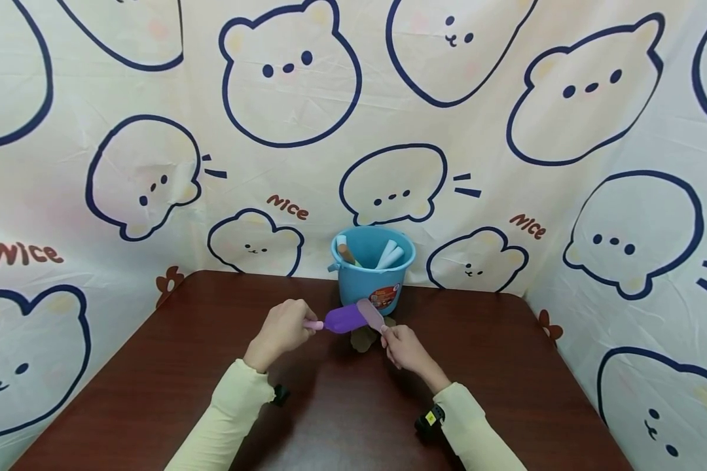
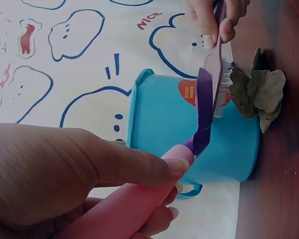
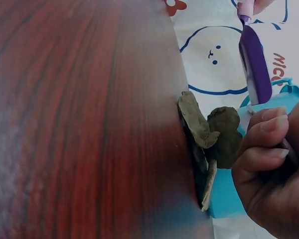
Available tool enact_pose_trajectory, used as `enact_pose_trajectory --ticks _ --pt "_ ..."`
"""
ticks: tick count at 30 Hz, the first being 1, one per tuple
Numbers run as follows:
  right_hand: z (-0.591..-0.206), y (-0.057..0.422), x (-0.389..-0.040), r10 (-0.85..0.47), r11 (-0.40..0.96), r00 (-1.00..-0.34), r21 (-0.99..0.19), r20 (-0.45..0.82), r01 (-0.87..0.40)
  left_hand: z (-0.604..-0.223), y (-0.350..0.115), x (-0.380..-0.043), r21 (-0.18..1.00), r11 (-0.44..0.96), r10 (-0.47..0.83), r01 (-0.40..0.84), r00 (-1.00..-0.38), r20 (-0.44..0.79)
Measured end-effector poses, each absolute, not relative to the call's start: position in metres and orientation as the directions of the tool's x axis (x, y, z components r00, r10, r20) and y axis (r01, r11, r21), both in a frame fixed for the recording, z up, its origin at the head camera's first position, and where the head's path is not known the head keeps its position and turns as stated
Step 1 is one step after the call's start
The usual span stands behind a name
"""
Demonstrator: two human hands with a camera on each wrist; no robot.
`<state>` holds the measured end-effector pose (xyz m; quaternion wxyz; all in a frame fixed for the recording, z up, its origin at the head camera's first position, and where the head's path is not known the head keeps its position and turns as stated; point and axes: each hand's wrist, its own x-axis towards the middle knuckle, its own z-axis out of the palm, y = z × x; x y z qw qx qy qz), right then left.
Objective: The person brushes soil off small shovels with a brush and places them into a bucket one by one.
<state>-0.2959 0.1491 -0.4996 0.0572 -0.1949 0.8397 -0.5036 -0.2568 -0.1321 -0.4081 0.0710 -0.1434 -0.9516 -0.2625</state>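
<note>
My left hand (image 1: 281, 332) grips the pink handle (image 2: 127, 209) of a small purple shovel (image 1: 344, 318), thumb along the top. In my right hand (image 1: 408, 350) is a mauve brush (image 1: 370, 314) with white bristles, seen edge-on in the left wrist view. The brush head overlaps the end of the shovel blade; whether they touch I cannot tell. Below them, several greyish-brown, clay-like pieces (image 1: 362, 339) lie heaped on the table at the foot of a blue bucket (image 1: 353, 285). The right wrist view shows these pieces (image 3: 224, 134) beside my curled fingers, which hide the brush's handle.
White rolls (image 1: 391, 254) and a brown stick-like thing (image 1: 345, 253) stick up inside the bucket, which stands near the back edge of the dark brown table (image 1: 212, 340). Cloth walls (image 1: 306, 176) with bear drawings rise behind and at both sides.
</note>
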Motion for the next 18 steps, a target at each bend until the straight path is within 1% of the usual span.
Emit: enact_pose_trajectory --ticks 8,18 --pt "-0.492 0.149 -0.295 -0.362 0.395 -0.926 -0.881 0.11 -0.26 -0.408 -0.132 -0.256 0.478 0.825 0.232 0.301 -0.952 0.2" --pt "-0.483 0.137 -0.285 -0.427 0.33 -0.899 -0.908 0.102 -0.259 -0.411 -0.128 -0.257 0.472 0.818 0.251 0.329 -0.942 0.222"
